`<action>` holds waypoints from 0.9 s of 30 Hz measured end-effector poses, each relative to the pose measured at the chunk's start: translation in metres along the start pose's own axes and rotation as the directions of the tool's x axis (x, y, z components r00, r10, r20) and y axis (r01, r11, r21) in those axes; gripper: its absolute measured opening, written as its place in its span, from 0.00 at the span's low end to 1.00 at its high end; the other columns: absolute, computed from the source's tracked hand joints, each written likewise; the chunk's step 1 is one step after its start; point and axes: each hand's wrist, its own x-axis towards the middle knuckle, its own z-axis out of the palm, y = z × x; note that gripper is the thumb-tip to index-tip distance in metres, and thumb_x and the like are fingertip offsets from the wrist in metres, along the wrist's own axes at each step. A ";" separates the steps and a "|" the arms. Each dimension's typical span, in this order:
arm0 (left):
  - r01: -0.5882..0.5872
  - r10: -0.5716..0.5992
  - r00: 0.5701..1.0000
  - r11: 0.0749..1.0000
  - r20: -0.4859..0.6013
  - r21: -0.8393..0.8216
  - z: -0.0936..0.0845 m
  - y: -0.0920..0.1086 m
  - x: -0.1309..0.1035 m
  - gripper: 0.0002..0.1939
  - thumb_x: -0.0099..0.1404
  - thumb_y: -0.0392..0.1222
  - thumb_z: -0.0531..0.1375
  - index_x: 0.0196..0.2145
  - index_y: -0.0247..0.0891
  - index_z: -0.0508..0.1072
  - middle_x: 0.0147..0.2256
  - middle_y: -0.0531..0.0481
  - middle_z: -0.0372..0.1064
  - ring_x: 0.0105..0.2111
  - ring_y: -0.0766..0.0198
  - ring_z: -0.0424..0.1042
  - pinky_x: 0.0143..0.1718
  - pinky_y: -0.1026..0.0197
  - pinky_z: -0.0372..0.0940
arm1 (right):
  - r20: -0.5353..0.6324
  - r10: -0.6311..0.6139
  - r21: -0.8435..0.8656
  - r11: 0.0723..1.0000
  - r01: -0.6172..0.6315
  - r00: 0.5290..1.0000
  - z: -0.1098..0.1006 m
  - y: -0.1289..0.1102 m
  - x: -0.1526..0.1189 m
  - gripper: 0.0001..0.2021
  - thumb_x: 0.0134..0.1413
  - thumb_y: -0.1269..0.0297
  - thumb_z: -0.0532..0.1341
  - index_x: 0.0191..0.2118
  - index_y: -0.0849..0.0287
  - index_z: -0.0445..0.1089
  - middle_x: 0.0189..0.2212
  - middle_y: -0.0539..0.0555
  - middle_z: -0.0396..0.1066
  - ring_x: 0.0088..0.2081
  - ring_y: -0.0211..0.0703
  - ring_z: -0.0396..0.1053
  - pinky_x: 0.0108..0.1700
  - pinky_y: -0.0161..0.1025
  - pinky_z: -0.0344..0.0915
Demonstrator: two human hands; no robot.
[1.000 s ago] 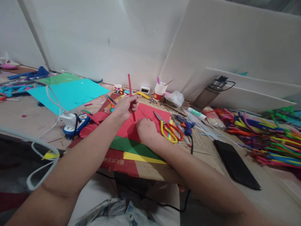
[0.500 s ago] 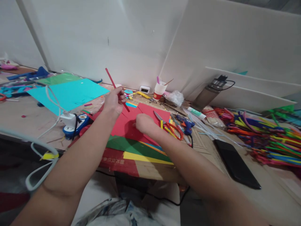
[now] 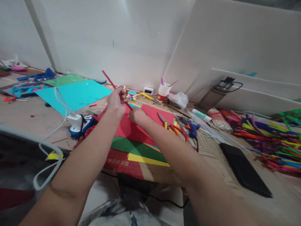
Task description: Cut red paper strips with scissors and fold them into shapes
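A thin red strip (image 3: 108,79) slants up and to the left from my left hand (image 3: 118,99), whose fingers are wrapped round it. The strip's lower end reaches my right hand (image 3: 136,115), which is closed at that end; its fingertips are hidden behind the hand, so what it pinches cannot be made out. Below both hands lie red paper sheets (image 3: 131,130) on top of green paper (image 3: 135,148) and yellow paper (image 3: 148,160). Orange-handled scissors (image 3: 162,118) rest open on the red paper, right of my right hand.
Left are a cyan sheet (image 3: 77,94) and a blue power socket (image 3: 81,129) with a white cable. Behind stands a paper cup (image 3: 163,92). To the right are a blue glue gun (image 3: 193,129), a bottle (image 3: 215,94), a black phone (image 3: 244,169) and colourful pipe cleaners (image 3: 270,135).
My right hand has moved left and slightly up to the strip's lower end. My left hand still holds the strip. The whole view has shifted a little.
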 end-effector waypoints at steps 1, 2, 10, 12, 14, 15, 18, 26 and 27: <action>0.005 -0.005 1.000 1.000 0.001 0.003 0.000 0.000 0.000 0.07 0.57 0.30 0.61 0.26 0.37 0.67 0.16 0.59 0.60 0.12 0.77 0.54 0.13 0.72 0.48 | 0.003 0.003 0.015 1.000 -0.003 1.000 0.000 -0.001 0.002 0.16 0.58 0.68 0.59 0.51 0.62 0.73 0.48 0.63 0.75 0.50 0.52 0.73 0.44 0.36 0.69; 0.008 -0.008 1.000 1.000 0.001 0.005 0.001 0.000 -0.001 0.06 0.58 0.30 0.60 0.26 0.36 0.67 0.16 0.59 0.60 0.12 0.78 0.54 0.14 0.72 0.48 | 0.002 0.008 0.027 1.000 -0.008 1.000 0.000 -0.002 0.003 0.16 0.57 0.70 0.59 0.51 0.62 0.73 0.47 0.63 0.75 0.49 0.52 0.73 0.44 0.37 0.69; 0.076 -0.080 0.996 0.991 0.033 0.109 0.001 -0.002 -0.001 0.06 0.59 0.31 0.59 0.27 0.36 0.66 0.17 0.58 0.60 0.13 0.77 0.55 0.14 0.72 0.48 | -0.197 0.047 0.266 0.964 0.007 0.979 -0.013 0.015 -0.012 0.10 0.52 0.70 0.60 0.41 0.64 0.74 0.39 0.61 0.77 0.40 0.46 0.74 0.39 0.35 0.67; 0.099 -0.110 0.992 0.983 0.062 0.155 0.000 -0.004 -0.001 0.05 0.60 0.32 0.60 0.27 0.35 0.67 0.18 0.57 0.61 0.13 0.76 0.56 0.14 0.72 0.49 | -0.262 0.077 0.358 0.934 0.023 0.962 -0.024 0.032 -0.015 0.08 0.55 0.70 0.57 0.36 0.63 0.73 0.33 0.59 0.76 0.35 0.42 0.72 0.35 0.33 0.66; 0.098 -0.120 0.989 0.973 0.092 0.208 -0.001 -0.007 -0.003 0.04 0.62 0.33 0.59 0.28 0.34 0.68 0.18 0.56 0.62 0.14 0.76 0.57 0.15 0.72 0.49 | -0.308 0.119 0.449 0.893 0.034 0.944 -0.034 0.050 -0.021 0.10 0.58 0.68 0.53 0.33 0.63 0.71 0.29 0.56 0.73 0.29 0.38 0.70 0.31 0.32 0.64; 0.091 -0.118 0.988 0.966 0.103 0.241 -0.001 -0.010 -0.004 0.04 0.63 0.33 0.58 0.29 0.34 0.69 0.19 0.56 0.63 0.14 0.76 0.58 0.15 0.72 0.50 | -0.322 0.138 0.499 0.866 0.043 0.937 -0.038 0.059 -0.026 0.10 0.60 0.67 0.52 0.34 0.62 0.69 0.27 0.54 0.72 0.27 0.36 0.68 0.28 0.31 0.63; 0.079 -0.134 0.982 0.930 0.131 0.358 0.001 -0.020 -0.010 0.08 0.66 0.34 0.56 0.29 0.32 0.71 0.21 0.52 0.67 0.17 0.74 0.64 0.19 0.71 0.56 | -0.302 0.217 0.866 0.470 0.172 0.928 -0.044 0.077 -0.044 0.06 0.57 0.66 0.56 0.31 0.61 0.65 0.23 0.49 0.66 0.22 0.31 0.61 0.24 0.29 0.58; 0.256 -0.418 0.865 0.842 0.277 0.474 0.004 -0.048 -0.032 0.09 0.68 0.35 0.54 0.34 0.31 0.73 0.28 0.41 0.76 0.25 0.62 0.76 0.31 0.59 0.71 | -0.371 0.298 0.928 0.095 0.360 0.879 -0.025 0.088 -0.059 0.11 0.43 0.59 0.65 0.27 0.60 0.65 0.20 0.44 0.61 0.22 0.30 0.57 0.26 0.30 0.56; 0.283 -0.451 0.848 0.828 0.277 0.484 0.004 -0.049 -0.034 0.10 0.69 0.35 0.54 0.34 0.31 0.73 0.29 0.40 0.76 0.26 0.61 0.76 0.31 0.59 0.71 | -0.411 0.324 0.912 0.148 0.384 0.852 -0.022 0.090 -0.057 0.10 0.43 0.59 0.64 0.27 0.60 0.66 0.21 0.44 0.61 0.23 0.31 0.57 0.27 0.31 0.56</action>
